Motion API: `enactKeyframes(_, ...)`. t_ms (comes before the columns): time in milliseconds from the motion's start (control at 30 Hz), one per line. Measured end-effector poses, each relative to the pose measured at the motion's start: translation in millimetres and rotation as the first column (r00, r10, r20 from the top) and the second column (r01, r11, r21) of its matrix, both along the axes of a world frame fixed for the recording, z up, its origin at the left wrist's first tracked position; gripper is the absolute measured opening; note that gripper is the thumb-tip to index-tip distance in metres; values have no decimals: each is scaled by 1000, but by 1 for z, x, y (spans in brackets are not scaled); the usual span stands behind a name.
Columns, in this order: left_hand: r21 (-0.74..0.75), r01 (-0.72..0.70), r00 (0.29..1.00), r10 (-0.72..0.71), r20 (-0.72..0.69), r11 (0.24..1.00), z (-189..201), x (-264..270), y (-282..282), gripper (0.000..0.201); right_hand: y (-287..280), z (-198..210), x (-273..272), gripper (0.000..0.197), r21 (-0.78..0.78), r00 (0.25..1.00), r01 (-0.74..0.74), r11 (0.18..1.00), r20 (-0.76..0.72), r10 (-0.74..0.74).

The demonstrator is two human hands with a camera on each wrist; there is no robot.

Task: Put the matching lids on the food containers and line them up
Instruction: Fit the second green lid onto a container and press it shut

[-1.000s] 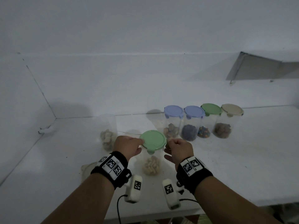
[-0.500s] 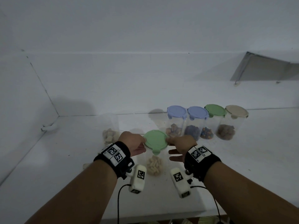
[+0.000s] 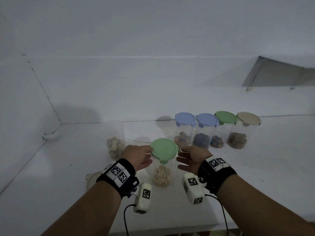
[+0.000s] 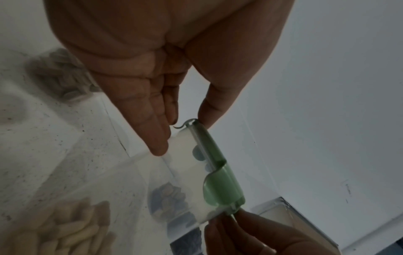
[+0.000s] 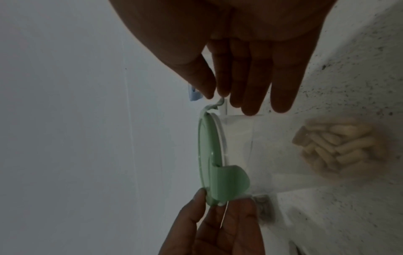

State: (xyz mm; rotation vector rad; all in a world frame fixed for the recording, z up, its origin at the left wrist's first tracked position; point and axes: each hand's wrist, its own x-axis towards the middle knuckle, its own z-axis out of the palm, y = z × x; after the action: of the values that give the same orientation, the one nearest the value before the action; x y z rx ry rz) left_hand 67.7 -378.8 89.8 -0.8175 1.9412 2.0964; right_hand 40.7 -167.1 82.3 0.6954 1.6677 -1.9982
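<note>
Pale green round plastic lid sits flat on top of the clear tall plastic container of pale finger-shaped snacks, near centre of the white bench; lid lies directly between the two hands, disc horizontal, container's long axis upright.

Left hand on the lid's left edge, right hand on its right edge, about equally close; each grip is a narrow thumb-and-forefinger pinch on a side latch tab, other fingers straight beside the container wall; wrist views show both side tabs flared out, not yet folded down; front tab faces the person and hangs down. My read: next move is pressing the tabs downward and inward against the rim.

Count: four lidded clear containers in a row far right, two with blue lids, one green, one beige; one lidless clear container of pale chunks far left; one loose beige lid near left, partly hidden by the left wrist. Six containers in all.
</note>
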Motion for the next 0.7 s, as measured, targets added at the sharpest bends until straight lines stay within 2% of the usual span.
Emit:
enactKeyframes(267,22,7,998,-6,-55,1000,-3,5,-5,23,-2,-15,5,15,-159,993,-45,986,99,62)
enactKeyframes(500,-141,45,993,-60,-101,989,-2,-1,1,20,5,-30,9,25,-266,976,-94,959,165,142)
enactKeyframes(633,-184,92,988,-112,-106,979,-3,-4,2,16,3,-37,6,39,-270,979,-71,960,167,119)
enactKeyframes(700,-277,138,980,-172,-103,951,-5,-5,-1,23,5,-35,4,33,-263,980,-79,962,157,124)
